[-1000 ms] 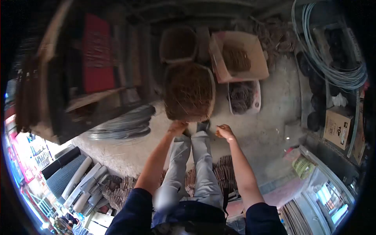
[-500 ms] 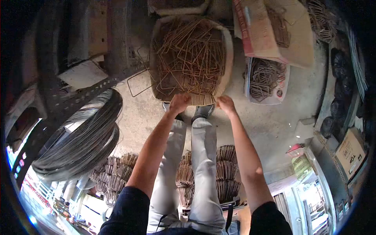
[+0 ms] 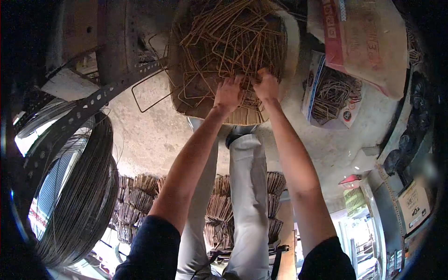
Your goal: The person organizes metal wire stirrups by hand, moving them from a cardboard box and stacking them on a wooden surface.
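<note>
A worn cardboard-lined container holds a tangle of rusty bent wire pieces. Over its near part, my left hand lies on the wires with its fingers spread a little. Close by on the right, my right hand has its fingers curled at the wires; what they hold, if anything, is hidden. A larger bent wire sticks out past the container's left side.
At the left hangs a big coil of dark wire beside a perforated metal beam. Right of the container stand a box of wire pieces and a cardboard carton. Bundled rods lie behind the legs.
Both hands have moved forward from the container's near rim onto the wires inside, and closer together. The camera view has shifted, with the container now nearer.
</note>
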Available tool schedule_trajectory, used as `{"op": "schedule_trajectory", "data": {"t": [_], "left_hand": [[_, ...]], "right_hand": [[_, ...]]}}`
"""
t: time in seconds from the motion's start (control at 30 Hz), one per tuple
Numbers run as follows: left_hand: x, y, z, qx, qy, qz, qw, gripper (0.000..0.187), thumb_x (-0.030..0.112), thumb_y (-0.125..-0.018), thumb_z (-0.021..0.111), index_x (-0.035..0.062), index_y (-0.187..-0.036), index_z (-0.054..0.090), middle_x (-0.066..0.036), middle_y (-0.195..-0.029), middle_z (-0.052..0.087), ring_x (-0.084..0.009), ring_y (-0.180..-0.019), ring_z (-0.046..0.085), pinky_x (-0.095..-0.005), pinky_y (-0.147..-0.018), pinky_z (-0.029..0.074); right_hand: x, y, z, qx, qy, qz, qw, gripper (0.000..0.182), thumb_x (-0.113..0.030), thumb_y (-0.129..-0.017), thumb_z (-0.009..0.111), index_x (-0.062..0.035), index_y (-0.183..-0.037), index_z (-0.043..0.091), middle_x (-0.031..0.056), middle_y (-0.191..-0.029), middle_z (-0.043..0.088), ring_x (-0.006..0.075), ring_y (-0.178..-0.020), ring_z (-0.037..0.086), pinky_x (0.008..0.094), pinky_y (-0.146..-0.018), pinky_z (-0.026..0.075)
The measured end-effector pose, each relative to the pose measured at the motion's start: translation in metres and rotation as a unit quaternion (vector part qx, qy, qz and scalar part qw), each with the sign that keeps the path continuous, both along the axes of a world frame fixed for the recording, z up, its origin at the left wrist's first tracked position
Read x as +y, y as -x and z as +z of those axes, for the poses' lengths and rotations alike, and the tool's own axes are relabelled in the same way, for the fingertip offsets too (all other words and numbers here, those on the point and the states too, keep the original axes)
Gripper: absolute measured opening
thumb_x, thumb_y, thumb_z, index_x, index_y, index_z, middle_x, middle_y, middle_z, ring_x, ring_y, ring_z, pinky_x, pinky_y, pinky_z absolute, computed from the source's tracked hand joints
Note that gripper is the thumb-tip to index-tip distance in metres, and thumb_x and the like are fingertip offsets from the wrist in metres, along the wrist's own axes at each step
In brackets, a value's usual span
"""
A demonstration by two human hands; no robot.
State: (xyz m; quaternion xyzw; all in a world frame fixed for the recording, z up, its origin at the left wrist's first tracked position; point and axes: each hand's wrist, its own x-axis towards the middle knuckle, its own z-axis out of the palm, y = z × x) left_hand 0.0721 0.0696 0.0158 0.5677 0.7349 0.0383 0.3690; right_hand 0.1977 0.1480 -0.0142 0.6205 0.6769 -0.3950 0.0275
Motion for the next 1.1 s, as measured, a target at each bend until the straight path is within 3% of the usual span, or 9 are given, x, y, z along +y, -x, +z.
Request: {"op": "schedule_trajectory", "data": {"t": [0.3, 0.43, 0.6, 0.67, 0.77, 0.83, 0.97, 1.03, 1.1], "left_hand": [[0.023, -0.006, -0.009, 0.105, 0.049, -0.094, 0.989, 0.057, 0.012, -0.076, 0.054, 0.0042, -0.129, 0.033, -0.016, -0.101, 0.059, -0.0268, -0.099, 0.054, -0.0439, -0.094, 0.033], [0.025, -0.008, -0.004, 0.155, 0.026, -0.205, 0.966, 0.060, 0.010, -0.074, 0.056, 0.0066, -0.129, 0.035, -0.013, -0.098, 0.061, -0.0248, -0.095, 0.058, -0.0417, -0.094, 0.034], [0.033, -0.018, 0.006, 0.141, 0.085, -0.182, 0.969, 0.061, 0.009, -0.071, 0.057, 0.0086, -0.128, 0.036, -0.010, -0.095, 0.061, -0.0242, -0.090, 0.059, -0.0396, -0.088, 0.036], [0.026, -0.026, 0.003, 0.132, 0.122, -0.166, 0.970, 0.061, 0.008, -0.070, 0.058, 0.0088, -0.128, 0.037, -0.009, -0.093, 0.061, -0.0245, -0.089, 0.059, -0.0397, -0.086, 0.037], [0.000, -0.030, -0.007, 0.175, -0.051, -0.123, 0.976, 0.061, 0.007, -0.067, 0.059, 0.0082, -0.125, 0.038, -0.010, -0.089, 0.061, -0.0251, -0.088, 0.059, -0.0401, -0.085, 0.036], [-0.006, -0.028, 0.008, 0.123, -0.077, -0.086, 0.986, 0.058, 0.009, -0.068, 0.060, 0.0078, -0.121, 0.038, -0.011, -0.087, 0.061, -0.0247, -0.087, 0.059, -0.0392, -0.086, 0.036], [-0.001, -0.018, 0.048, 0.014, -0.029, -0.070, 0.997, 0.056, 0.009, -0.070, 0.058, 0.0064, -0.121, 0.036, -0.011, -0.086, 0.060, -0.0266, -0.082, 0.059, -0.0368, -0.078, 0.042], [0.007, -0.009, 0.080, -0.191, -0.003, 0.017, 0.981, 0.053, 0.013, -0.076, 0.059, 0.0076, -0.122, 0.033, -0.012, -0.084, 0.059, -0.0259, -0.078, 0.060, -0.0341, -0.068, 0.046], [0.011, -0.001, 0.101, -0.232, 0.020, 0.074, 0.970, 0.049, 0.016, -0.080, 0.057, 0.0086, -0.121, 0.033, -0.011, -0.083, 0.058, -0.0243, -0.077, 0.060, -0.0335, -0.065, 0.047]], "right_hand": [[0.002, 0.003, 0.020, -0.096, 0.014, 0.106, 0.990, 0.039, -0.020, -0.066, 0.069, -0.0047, -0.100, 0.058, 0.0160, -0.081, 0.063, 0.0329, -0.078, 0.061, 0.0432, -0.067, 0.050], [0.007, 0.001, 0.046, -0.005, 0.013, 0.013, 1.000, 0.030, -0.023, -0.069, 0.064, -0.0046, -0.093, 0.062, 0.0151, -0.081, 0.063, 0.0319, -0.075, 0.061, 0.0432, -0.066, 0.050], [0.020, -0.021, 0.077, 0.074, 0.033, -0.062, 0.995, 0.031, -0.022, -0.073, 0.063, -0.0044, -0.099, 0.064, 0.0134, -0.082, 0.065, 0.0267, -0.076, 0.063, 0.0375, -0.069, 0.049], [0.030, -0.034, 0.097, 0.195, 0.186, -0.147, 0.952, 0.032, -0.016, -0.076, 0.063, -0.0025, -0.105, 0.061, 0.0093, -0.087, 0.066, 0.0182, -0.081, 0.061, 0.0310, -0.073, 0.047], [0.037, -0.050, 0.128, 0.217, 0.221, -0.245, 0.918, 0.028, -0.009, -0.078, 0.061, 0.0004, -0.104, 0.061, 0.0071, -0.094, 0.064, 0.0125, -0.084, 0.059, 0.0260, -0.076, 0.046], [0.039, -0.067, 0.142, 0.266, 0.282, -0.331, 0.861, 0.031, -0.010, -0.079, 0.060, 0.0031, -0.108, 0.057, 0.0088, -0.101, 0.062, 0.0158, -0.086, 0.060, 0.0302, -0.082, 0.047], [0.035, -0.087, 0.182, 0.283, 0.292, -0.342, 0.847, 0.033, -0.011, -0.081, 0.058, 0.0033, -0.110, 0.055, 0.0099, -0.103, 0.061, 0.0175, -0.088, 0.059, 0.0338, -0.085, 0.046], [0.037, -0.090, 0.212, 0.264, 0.305, -0.336, 0.851, 0.036, -0.013, -0.082, 0.056, 0.0038, -0.114, 0.053, 0.0108, -0.106, 0.059, 0.0192, -0.090, 0.059, 0.0358, -0.087, 0.045], [0.034, -0.094, 0.236, 0.278, 0.297, -0.342, 0.847, 0.034, -0.013, -0.082, 0.057, 0.0031, -0.112, 0.055, 0.0102, -0.102, 0.060, 0.0181, -0.088, 0.059, 0.0348, -0.086, 0.045]]}}
